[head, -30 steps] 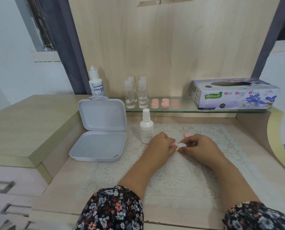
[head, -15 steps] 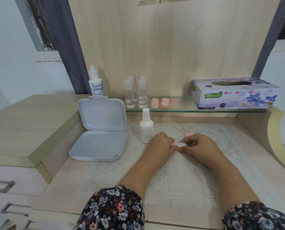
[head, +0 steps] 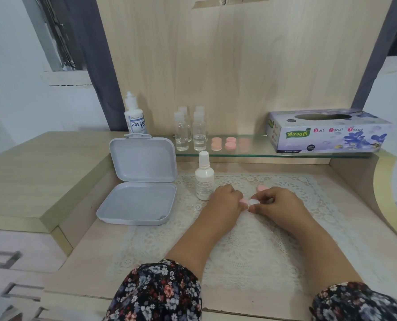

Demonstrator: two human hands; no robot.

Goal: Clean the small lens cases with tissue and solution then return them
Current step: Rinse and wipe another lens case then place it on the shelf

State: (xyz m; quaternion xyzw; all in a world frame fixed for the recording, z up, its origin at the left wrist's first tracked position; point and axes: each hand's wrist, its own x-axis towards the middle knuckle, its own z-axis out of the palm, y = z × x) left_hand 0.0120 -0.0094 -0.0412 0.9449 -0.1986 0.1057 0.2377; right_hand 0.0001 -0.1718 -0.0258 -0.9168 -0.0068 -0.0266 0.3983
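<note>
Purple tissue box (head: 329, 132) reads "Mysoft Soft Facial Tissue"; the solution bottle (head: 135, 117) reads "DREAM EYE". Left hand (head: 225, 202) pinches a pink lens case (head: 243, 201), right hand (head: 283, 205) pinches its white cap (head: 253, 202)

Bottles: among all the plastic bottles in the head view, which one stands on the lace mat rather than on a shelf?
The white opaque spray bottle, beside the left hand; the others stand farther back.

Right hand (head: 283, 202) shifted slightly on white piece (head: 253, 202).
</note>
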